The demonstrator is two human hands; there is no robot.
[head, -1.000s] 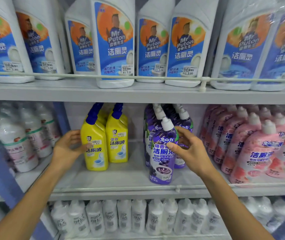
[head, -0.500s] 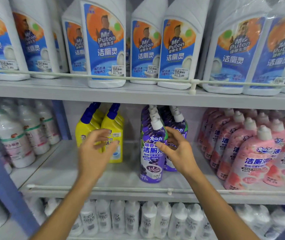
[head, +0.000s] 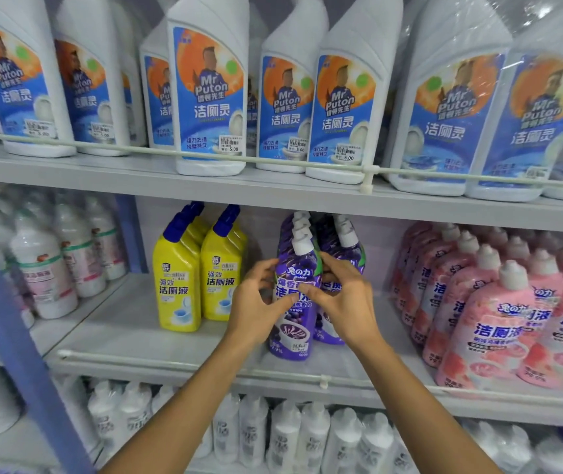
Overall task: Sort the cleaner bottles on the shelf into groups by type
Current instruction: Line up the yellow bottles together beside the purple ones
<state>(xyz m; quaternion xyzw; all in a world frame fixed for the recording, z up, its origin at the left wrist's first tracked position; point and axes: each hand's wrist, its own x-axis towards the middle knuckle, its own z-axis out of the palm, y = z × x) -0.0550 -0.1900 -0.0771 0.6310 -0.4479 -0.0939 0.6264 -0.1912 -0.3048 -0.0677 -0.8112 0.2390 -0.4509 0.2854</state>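
The white-capped purple bottle (head: 292, 336) stood upright at the shelf (head: 136, 336) front, between yellow bottles (head: 177, 285) and pink bottles (head: 492, 330).

We face grey metal shelving (head: 119, 331), three tiers within our view, a thin white guard rail (head: 157, 149) along the front edges, a blue upright post (head: 16, 354) at our left, a pale back panel (head: 263, 230) behind the middle tier, soft even light around us.

retail shop aisle. tiered metal shelves (head: 273, 196) with wire rails (head: 170, 152), rows of identical cleaner bottles (head: 210, 97), price stickers (head: 229, 144) reading 5.00.
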